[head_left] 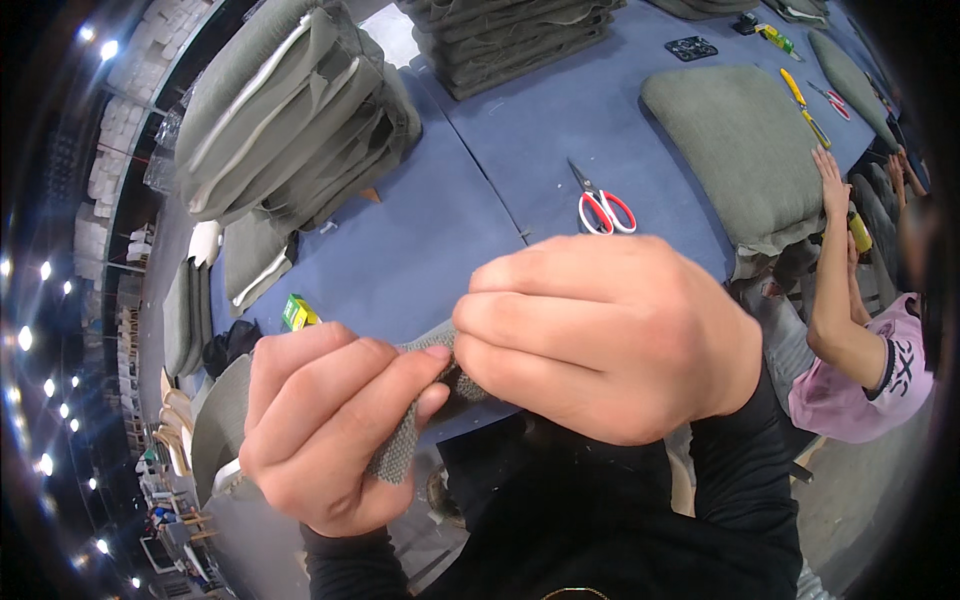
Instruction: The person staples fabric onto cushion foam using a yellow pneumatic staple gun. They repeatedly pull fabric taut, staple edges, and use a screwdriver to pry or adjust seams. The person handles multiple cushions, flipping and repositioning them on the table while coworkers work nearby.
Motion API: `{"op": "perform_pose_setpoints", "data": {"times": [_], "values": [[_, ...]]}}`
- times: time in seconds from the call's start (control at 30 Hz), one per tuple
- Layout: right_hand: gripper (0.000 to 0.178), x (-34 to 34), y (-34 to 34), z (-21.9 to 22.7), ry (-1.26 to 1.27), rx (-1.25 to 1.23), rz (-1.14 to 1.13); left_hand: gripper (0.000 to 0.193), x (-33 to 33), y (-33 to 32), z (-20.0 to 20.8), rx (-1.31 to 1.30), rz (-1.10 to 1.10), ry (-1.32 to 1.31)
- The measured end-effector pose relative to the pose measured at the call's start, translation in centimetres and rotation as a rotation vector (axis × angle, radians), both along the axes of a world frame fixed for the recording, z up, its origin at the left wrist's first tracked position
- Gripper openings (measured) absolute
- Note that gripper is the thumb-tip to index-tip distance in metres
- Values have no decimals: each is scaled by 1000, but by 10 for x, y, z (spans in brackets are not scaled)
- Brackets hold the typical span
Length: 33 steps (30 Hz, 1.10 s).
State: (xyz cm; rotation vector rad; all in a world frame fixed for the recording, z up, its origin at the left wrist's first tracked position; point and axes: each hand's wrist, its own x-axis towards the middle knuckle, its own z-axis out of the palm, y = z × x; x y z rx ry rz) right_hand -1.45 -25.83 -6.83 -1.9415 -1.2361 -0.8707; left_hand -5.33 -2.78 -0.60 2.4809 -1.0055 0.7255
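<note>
Fabric piece (pixel 392 450) between left hand (pixel 335 430) and right hand (pixel 620 345), near side of table (pixel 400 250). I see scissors (pixel 600 207) on it, beyond right hand; box (pixel 299 312) beyond left. Cushion stack (pixel 290 120) far left, second stack (pixel 515 45) far middle. Single cushion (pixel 740 150) right, co-worker's hand (pixel 832 182) at its right edge, cutter (pixel 803 105) just beside.

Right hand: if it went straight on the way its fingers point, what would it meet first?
Beyond the grey-green fabric at its fingertips, probably the left hand, close by on the left; exact depth between them is unclear.
</note>
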Motion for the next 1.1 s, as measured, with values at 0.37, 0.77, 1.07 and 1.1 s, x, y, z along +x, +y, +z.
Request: {"op": "perform_pose_setpoints", "data": {"times": [0.37, 0.77, 1.07, 1.1], "values": [[23, -13, 17, -34, 89, 261, 10, 33, -4, 24, 12, 222, -166, -87], [48, -47, 75, -89, 635, 823, 195, 28, -9, 19, -9, 309, -243, -218], [58, -59, 91, -89, 630, 913, 247, 21, -8, 23, -23, 205, -384, -492], [58, -60, 91, -90, 637, 920, 248, 22, -9, 24, -22, 230, -395, -469]]}}
